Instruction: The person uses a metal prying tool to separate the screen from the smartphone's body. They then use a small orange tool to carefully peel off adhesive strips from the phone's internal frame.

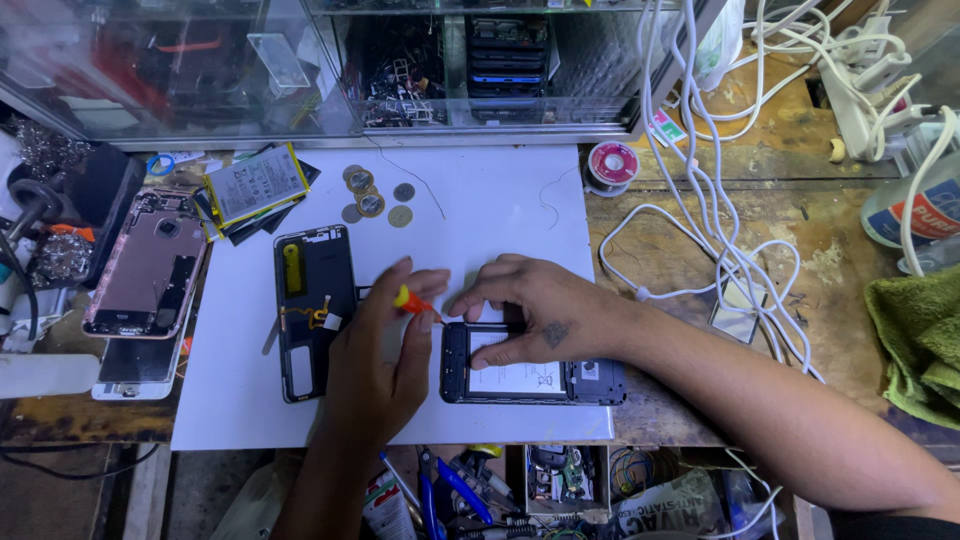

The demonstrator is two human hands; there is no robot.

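Note:
My left hand [378, 355] grips a small screwdriver with an orange handle [408, 299], its tip pointing at the top left corner of an opened black phone body [590, 382] that lies on a white sheet [500, 205]. My right hand [540, 308] rests on that phone body, fingers pressing its upper edge and the white battery [520, 378] inside. A separate black phone back frame [310, 310] with a yellow part lies just left of my left hand.
Several coins [372, 196] and a loose battery [255, 184] lie at the sheet's far edge. A pink opened phone [145, 265] sits at the left. White cables [730, 200], a solder spool [612, 163], a green towel [925, 335] lie right. Tools [450, 490] crowd the near edge.

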